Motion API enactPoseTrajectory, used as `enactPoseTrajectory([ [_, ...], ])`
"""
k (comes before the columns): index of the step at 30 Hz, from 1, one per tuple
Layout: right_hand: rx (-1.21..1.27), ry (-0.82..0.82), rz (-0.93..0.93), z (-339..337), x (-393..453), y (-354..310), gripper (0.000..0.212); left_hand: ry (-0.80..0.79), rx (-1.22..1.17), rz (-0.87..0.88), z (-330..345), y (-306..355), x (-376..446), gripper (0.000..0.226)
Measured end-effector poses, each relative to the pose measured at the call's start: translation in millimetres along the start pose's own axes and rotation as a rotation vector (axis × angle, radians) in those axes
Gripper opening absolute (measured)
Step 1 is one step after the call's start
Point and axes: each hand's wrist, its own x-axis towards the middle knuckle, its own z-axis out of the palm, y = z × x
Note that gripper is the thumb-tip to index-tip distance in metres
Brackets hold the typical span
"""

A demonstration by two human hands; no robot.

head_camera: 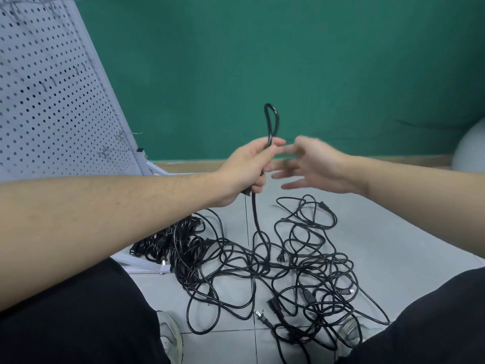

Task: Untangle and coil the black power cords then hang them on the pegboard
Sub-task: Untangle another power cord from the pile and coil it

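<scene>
- Head view: my left hand [246, 172] is clenched around one black power cord [256, 219], a small bend of it standing up above the fist; the cord drops from the fist to the tangle [275, 269] on the floor [393, 245].
- My right hand [312, 164] is released, fingers spread and blurred, just beside the left and touching no cord that I can see.
- Step in hand, as I judge it: starting the first loop of a coil. To do it well I would keep the left grip firm as the anchor, let the right hand draw the cord up slowly, and free each crossing before it tightens.
- Risk: the held cord runs into the middle of the tangle, so a hard pull could knot it.
- A darker heap of cords [181, 237] lies left of the tangle, by the white frame foot [147, 266].
- Room: the pegboard [52, 88] leans at left with wire hooks [123, 135] near its right edge; my knees bound the tangle on both sides; open floor lies ahead towards the green wall [288, 61].
</scene>
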Motion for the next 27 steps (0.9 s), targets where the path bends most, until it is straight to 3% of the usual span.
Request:
enactPoseTrajectory([
  [3,-0.339,-0.215,0.056,12,-3,14,0.046,0.074,-0.126,0.025,-1,8,5,0.021],
  [5,-0.497,-0.318,0.070,23,-6,16,0.033,0.096,-0.169,0.027,-1,12,7,0.021],
  [8,-0.577,-0.323,0.042,33,-8,13,0.011,0.133,-0.127,0.045,-3,16,12,0.023],
  [12,-0.567,-0.310,0.015,27,-12,11,0.024,0.179,-0.063,0.037,-9,21,15,0.024],
  [17,-0.871,-0.244,0.034,2,-12,18,0.040,0.273,0.180,0.043,-33,15,19,0.025],
  [21,-0.635,-0.166,-0.096,-15,-14,13,0.034,0.205,0.349,-0.002,-45,6,15,0.021],
  [24,-0.367,-0.035,-0.188,-19,-13,6,0.022,0.131,0.417,-0.063,-45,2,10,0.046],
  [27,-0.318,0.123,-0.281,-15,-10,1,0.015,0.021,0.500,-0.086,-38,-1,9,0.058],
])
